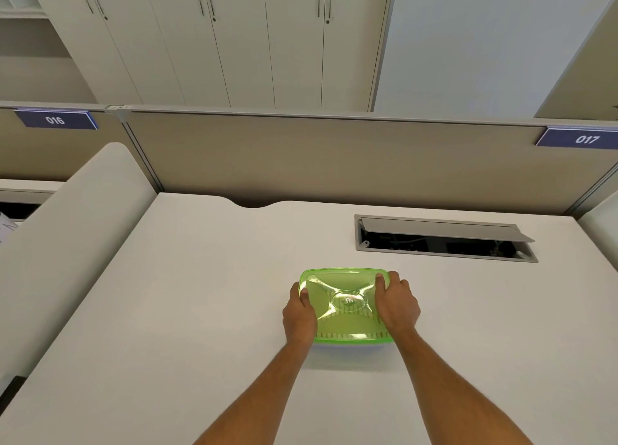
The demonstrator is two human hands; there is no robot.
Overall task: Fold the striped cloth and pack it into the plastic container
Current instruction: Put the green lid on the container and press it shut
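A plastic container (346, 306) with a translucent green lid stands on the white desk (200, 311), a little right of centre. Dark stripes of the cloth (347, 321) show faintly through the lid along its near side. My left hand (299, 314) grips the container's left edge, thumb on the lid. My right hand (396, 306) grips the right edge the same way. Both forearms reach in from the bottom of the view.
A cable hatch (444, 239) with its grey flap raised lies in the desk behind the container, to the right. A beige partition (334, 160) bounds the far edge, with signs 016 (55, 120) and 017 (587, 139). A lower divider (67, 244) flanks the left side.
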